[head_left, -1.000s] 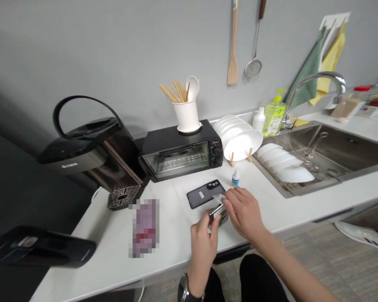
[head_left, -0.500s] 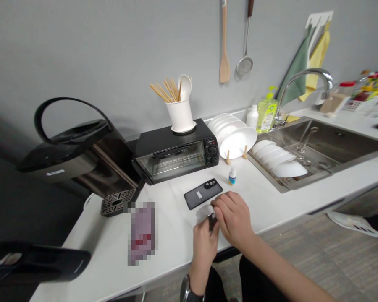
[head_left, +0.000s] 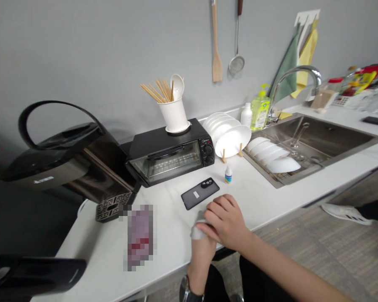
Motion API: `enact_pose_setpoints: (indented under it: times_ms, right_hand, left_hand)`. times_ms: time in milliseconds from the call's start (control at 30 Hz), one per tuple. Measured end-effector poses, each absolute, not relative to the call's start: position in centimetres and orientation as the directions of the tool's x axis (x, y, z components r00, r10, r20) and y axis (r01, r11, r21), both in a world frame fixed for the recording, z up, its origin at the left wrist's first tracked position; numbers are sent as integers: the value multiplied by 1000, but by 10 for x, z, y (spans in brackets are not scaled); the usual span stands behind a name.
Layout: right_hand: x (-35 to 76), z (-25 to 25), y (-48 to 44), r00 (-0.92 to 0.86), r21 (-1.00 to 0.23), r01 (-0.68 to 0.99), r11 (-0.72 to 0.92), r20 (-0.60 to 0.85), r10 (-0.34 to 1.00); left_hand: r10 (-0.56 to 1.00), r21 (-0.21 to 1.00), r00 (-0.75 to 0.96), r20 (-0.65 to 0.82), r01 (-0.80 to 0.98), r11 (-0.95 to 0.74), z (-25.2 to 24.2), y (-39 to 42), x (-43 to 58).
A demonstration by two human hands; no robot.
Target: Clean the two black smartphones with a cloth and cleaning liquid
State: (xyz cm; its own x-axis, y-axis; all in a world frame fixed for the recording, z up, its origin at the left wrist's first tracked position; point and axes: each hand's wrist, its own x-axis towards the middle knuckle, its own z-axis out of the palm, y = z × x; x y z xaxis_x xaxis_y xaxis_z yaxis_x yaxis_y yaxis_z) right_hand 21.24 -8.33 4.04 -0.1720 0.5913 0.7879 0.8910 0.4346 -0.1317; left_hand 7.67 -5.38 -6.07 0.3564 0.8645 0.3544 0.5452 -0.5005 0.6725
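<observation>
A thin light-grey cloth [head_left: 199, 228] is bunched between my hands, above the counter's front edge. My right hand [head_left: 228, 222] is closed on it, with the fingers bent over the top of my left hand. Beneath the cloth and the right fingers, my left hand [head_left: 203, 253] is closed, and what it holds is hidden. Just beyond my hands lies a black phone or phone case [head_left: 200, 193] with its camera side up. A small white dropper bottle [head_left: 228, 175] with a blue label stands to the right of it.
Behind are a toaster oven [head_left: 173, 157] and racked white plates [head_left: 233, 140]. A sink [head_left: 285, 181] with white bowls is at the right. A black drinks machine [head_left: 91, 167] and a pixelated purple packet [head_left: 140, 237] are at the left.
My right hand has shifted over my left hand, covering the dark object that showed there. More of the grey cloth now wraps over the left fingers. The view has turned slightly right.
</observation>
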Motion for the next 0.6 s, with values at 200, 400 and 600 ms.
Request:
enact_pose_setpoints:
  times_ms: [200, 400, 600]
  right_hand:
    - [239, 23, -78, 121, -364, 872, 327, 808, 577]
    - [274, -20, -74, 400, -570, 811, 128, 702, 589]
    - [214, -26, -89, 171, -434, 877, 205, 681, 712]
  left_hand:
    - [862, 754, 428, 270, 462, -466, -41, -48, 76]
    - [906, 875, 395, 155, 370, -311, -30, -47, 75]
    - [912, 847, 372, 175, 415, -332, -36, -48, 74]
